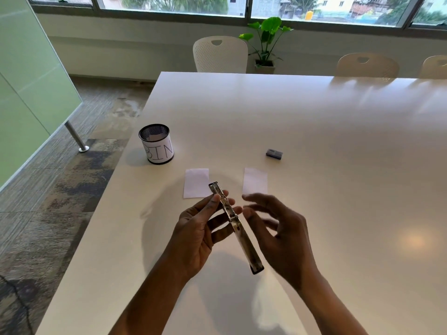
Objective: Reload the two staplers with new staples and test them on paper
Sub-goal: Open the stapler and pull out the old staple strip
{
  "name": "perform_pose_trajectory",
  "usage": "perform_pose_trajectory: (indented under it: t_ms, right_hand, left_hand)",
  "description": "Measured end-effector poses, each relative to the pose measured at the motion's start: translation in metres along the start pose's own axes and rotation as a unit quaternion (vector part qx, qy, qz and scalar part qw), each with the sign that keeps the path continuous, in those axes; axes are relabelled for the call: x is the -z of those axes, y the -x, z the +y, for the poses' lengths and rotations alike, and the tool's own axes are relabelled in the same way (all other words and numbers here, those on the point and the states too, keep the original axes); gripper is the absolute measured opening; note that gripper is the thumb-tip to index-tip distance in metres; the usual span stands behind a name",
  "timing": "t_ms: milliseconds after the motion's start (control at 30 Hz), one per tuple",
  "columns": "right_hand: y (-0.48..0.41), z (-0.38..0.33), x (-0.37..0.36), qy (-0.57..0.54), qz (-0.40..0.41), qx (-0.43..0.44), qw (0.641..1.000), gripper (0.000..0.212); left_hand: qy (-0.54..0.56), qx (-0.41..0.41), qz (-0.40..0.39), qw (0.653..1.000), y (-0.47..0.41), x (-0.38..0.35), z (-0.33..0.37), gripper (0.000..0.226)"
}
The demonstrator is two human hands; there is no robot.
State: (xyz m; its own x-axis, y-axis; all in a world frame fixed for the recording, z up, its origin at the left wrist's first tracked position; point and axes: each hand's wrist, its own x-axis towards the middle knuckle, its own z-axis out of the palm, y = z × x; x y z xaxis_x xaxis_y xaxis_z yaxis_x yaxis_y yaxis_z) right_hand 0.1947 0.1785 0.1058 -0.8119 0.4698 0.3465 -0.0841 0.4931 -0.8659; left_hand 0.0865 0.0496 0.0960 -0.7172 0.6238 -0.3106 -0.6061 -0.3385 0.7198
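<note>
A stapler (238, 232), swung fully open into one long metal strip, is held above the white table (314, 141). My left hand (200, 228) grips it near the hinge, thumb on one side and fingers on the other. Just to the stapler's right hovers my right hand (278, 228), blurred, its fingers relaxed and spread, holding nothing. Two small sheets of paper lie flat beyond the hands, the left paper (196, 182) and the right paper (256, 180). A small grey staple box (274, 154) sits farther back on the right. No second stapler shows.
A black mesh cup labelled BIN (157, 144) stands near the table's left edge. White chairs (220, 54) and a potted plant (266, 42) are behind the far edge. The floor drops away to the left.
</note>
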Motion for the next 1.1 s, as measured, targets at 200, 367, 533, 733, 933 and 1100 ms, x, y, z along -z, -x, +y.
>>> perform_pose_trajectory:
  t_ms: [200,367,533,733,933,1100]
  right_hand:
    - [-0.039,-0.001,-0.003,0.047,-0.078,0.03,0.995,0.029]
    - [-0.045,-0.003,-0.004,0.076,-0.102,0.04,0.991,0.026]
    - [-0.043,-0.007,-0.001,0.102,-0.112,0.05,0.987,0.021]
    - [-0.029,-0.011,0.005,0.109,-0.143,0.026,0.983,0.016]
    - [-0.027,-0.018,0.014,0.103,-0.162,0.014,0.981,0.017]
    - [-0.024,-0.019,0.017,0.084,-0.152,0.027,0.984,0.025]
  left_hand:
    - [-0.047,-0.001,-0.026,0.999,0.003,-0.006,-0.004,0.029]
    - [-0.063,-0.003,-0.046,0.997,0.003,-0.005,-0.001,0.028]
    - [-0.07,-0.009,-0.055,0.996,0.004,-0.003,-0.003,0.027]
    - [-0.07,-0.005,-0.048,0.996,0.005,0.0,-0.006,0.027]
    - [-0.07,0.011,-0.043,0.997,0.008,-0.001,-0.01,0.025]
    - [-0.07,0.013,-0.053,0.996,0.009,-0.001,-0.009,0.027]
